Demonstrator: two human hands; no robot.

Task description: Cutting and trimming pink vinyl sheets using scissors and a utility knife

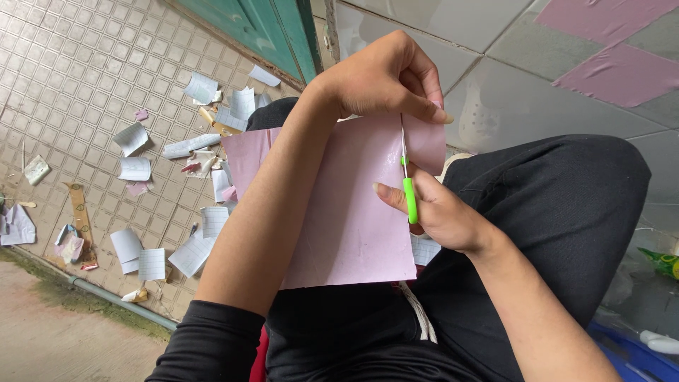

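The pink sheet lies over the person's lap, on the black trousers, and it reaches from below the right hand up to the left hand. It looks thin and light, a little glossy, and I judge it soft enough to bend and sag wherever nothing supports it; it will also tear easily if pulled sideways against the blade. The left hand is above the cut line, its grip pinching the upper edge of the sheet between thumb and fingers, so the paper is kept tight just beside the blades. This seems a good place to hold: near the cut, on the edge, not in the loose middle. The right hand is below, its grip closed around the green handle of the scissors, whose narrow blades point up into the sheet toward the left hand. The scissors look small, light and stiff, with smooth plastic handles. To the left of both hands, well apart on the tiled floor, many paper scraps are scattered.
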